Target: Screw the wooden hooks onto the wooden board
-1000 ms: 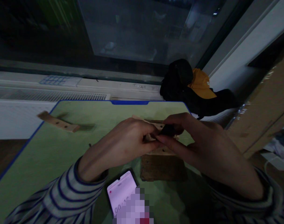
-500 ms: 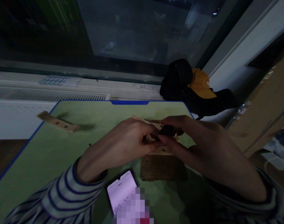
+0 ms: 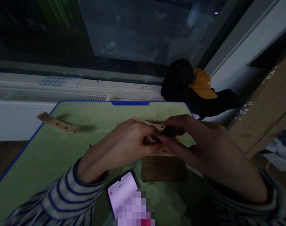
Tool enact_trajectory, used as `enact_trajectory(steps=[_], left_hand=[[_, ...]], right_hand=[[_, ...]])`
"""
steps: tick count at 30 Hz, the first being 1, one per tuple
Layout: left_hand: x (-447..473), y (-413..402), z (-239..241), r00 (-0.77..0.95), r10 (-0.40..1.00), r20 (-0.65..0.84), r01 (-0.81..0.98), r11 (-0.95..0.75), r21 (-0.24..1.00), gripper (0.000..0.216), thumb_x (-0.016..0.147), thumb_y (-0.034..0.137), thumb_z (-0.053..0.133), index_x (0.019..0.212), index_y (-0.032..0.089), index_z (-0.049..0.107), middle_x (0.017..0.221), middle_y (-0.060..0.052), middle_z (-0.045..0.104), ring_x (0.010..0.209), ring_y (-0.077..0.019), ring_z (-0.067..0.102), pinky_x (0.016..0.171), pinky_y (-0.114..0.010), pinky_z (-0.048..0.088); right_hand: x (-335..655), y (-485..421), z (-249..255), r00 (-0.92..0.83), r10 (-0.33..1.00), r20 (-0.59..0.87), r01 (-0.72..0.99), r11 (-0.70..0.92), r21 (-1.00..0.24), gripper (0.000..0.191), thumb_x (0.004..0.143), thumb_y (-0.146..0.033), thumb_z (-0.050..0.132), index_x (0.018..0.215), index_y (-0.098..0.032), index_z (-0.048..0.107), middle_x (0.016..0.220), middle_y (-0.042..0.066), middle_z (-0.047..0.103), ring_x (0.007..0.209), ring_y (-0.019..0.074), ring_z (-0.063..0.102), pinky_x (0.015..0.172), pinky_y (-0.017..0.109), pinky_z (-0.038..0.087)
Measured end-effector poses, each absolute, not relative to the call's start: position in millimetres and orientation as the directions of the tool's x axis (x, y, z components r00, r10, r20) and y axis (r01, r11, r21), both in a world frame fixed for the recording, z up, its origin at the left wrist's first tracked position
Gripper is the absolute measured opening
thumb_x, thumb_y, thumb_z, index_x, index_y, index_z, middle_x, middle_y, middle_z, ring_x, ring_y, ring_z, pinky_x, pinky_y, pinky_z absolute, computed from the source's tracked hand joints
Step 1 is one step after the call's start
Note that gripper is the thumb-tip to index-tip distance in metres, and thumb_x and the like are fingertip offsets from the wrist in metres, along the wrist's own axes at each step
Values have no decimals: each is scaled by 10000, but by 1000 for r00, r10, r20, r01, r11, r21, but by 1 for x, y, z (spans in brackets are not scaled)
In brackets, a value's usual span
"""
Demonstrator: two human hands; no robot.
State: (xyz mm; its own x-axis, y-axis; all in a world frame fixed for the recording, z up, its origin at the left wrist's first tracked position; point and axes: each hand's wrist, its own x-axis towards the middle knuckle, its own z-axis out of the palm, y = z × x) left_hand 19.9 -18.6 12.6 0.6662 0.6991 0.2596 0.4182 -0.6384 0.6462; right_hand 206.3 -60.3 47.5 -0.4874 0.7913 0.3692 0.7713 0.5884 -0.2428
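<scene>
My right hand [image 3: 204, 147] is closed in a pinch on a small dark piece [image 3: 168, 131], whose kind I cannot make out. Close against it, my left hand [image 3: 131, 138] has its thumb and forefinger pressed together; whatever lies between them is hidden. Beneath the fingers are pale wooden pieces with small holes [image 3: 165, 152], partly covered by both hands. They rest over a darker brown wooden block [image 3: 164, 169] on the green table. Further left, a pale wooden strip with two holes [image 3: 60, 124] lies across the table's edge.
A lit phone [image 3: 123, 194] lies on the green table [image 3: 105, 114] near its front. Behind stand a white radiator [image 3: 51, 95] and a window. A black bag [image 3: 178, 81] and an orange cap [image 3: 201, 84] sit at the back right, beside a large cardboard box [image 3: 267, 110].
My right thumb and fingers have shifted slightly around the dark piece. My left hand keeps its pinch in the same place. The digits on the phone differ.
</scene>
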Motion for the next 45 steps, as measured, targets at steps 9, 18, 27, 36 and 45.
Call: enact_trajectory(steps=[9,18,27,36,45], left_hand=[[20,-17,14,674,696,248,420,-637,646,81,779,229,617,799,193,686,684,38,666,544,-75,561,525,-194,382],[20,-18,15,681,686,256,412,-649,639,114,800,259,592,853,215,684,673,43,666,554,-86,573,549,-202,398],[19,-18,14,678,691,249,412,-638,651,105,783,234,612,857,216,685,714,43,680,582,-92,585,575,-205,410],[19,-18,14,681,694,234,424,-634,647,107,782,244,611,850,216,688,684,48,663,544,-83,557,549,-206,389],[20,-19,17,686,694,219,418,-621,663,133,813,279,580,802,195,681,690,35,679,590,-91,591,553,-200,394]], right_hand=[[206,-60,48,-482,801,355,774,579,-257,231,862,-329,542,1035,-176,532,799,-28,651,681,104,639,538,202,441],[207,-62,50,-548,755,360,741,638,-209,291,860,-226,530,1151,-230,504,985,-14,666,750,97,634,605,204,439],[206,-61,49,-535,769,350,756,621,-210,209,872,-268,521,1071,-207,543,881,0,660,703,116,620,583,224,429],[207,-61,48,-514,781,355,766,604,-218,178,873,-313,528,1013,-206,552,886,3,667,688,121,621,584,233,437],[206,-63,50,-533,758,377,734,635,-240,352,855,-265,547,1201,-219,496,953,1,675,760,123,640,604,220,464]])
